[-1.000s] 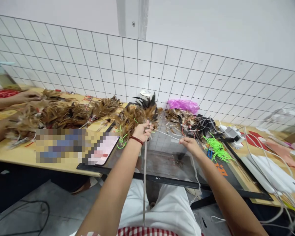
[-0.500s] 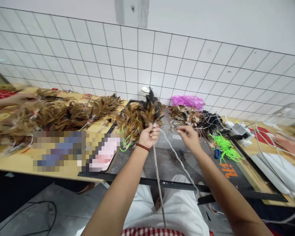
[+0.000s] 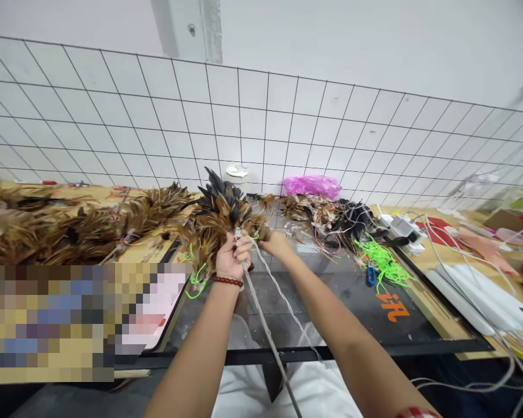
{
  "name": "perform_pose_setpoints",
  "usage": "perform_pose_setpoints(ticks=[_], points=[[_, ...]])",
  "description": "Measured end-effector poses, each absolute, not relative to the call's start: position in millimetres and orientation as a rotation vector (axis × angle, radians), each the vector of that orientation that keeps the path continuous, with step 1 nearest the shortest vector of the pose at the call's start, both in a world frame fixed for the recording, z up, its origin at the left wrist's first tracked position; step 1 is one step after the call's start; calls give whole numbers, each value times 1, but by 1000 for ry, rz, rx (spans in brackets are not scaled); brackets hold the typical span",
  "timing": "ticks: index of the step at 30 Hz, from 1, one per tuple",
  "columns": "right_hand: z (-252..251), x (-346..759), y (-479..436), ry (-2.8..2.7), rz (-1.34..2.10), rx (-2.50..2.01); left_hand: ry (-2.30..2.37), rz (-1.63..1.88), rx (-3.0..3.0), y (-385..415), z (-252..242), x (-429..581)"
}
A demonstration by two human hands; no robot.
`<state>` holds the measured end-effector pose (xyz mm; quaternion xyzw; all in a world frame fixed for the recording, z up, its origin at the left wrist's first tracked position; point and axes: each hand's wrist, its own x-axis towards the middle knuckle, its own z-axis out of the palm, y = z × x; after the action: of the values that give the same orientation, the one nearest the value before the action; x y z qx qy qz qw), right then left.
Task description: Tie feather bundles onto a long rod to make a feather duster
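Note:
My left hand [image 3: 234, 258] is closed round the upper part of a thin rod [image 3: 265, 331], just below a tuft of black and brown feathers [image 3: 222, 203] fixed at its top. The rod slants down toward my lap. A twisted whitish cord [image 3: 281, 290] runs from beside the feathers to the table's front edge. My right hand [image 3: 276, 245] reaches in close on the right side of the tuft, next to brown feathers. Its fingertips are mostly hidden, so what they hold cannot be made out. Loose brown feathers [image 3: 200, 238] with green ties lie left of my left hand.
More feather bundles [image 3: 152, 212] lie at left. Behind stand a white-lidded jar [image 3: 237, 171] and a pink plastic bag [image 3: 311, 186] below a wire grid. To the right are bright green strings [image 3: 383, 261], a blue clip [image 3: 371, 275], white adapters [image 3: 403, 229] and trailing cables.
My right hand has moved left, from apart over the table to beside the feather tuft. My left hand still grips the rod. The view has turned to the right; another person's arms have left it.

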<state>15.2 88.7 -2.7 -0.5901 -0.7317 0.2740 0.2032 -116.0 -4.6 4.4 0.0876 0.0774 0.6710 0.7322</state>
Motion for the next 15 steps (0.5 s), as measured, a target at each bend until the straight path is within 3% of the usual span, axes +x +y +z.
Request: perform_pose_setpoints(ticks=[3, 8, 15], points=[[-4, 33, 95, -1855, 1052, -1483, 168, 1472, 186, -3, 4, -115], [3, 69, 84, -1613, 1230, -1323, 173, 1395, 178, 7, 9, -103], [9, 104, 77, -900, 1560, -771, 346, 1157, 190, 43, 21, -59]])
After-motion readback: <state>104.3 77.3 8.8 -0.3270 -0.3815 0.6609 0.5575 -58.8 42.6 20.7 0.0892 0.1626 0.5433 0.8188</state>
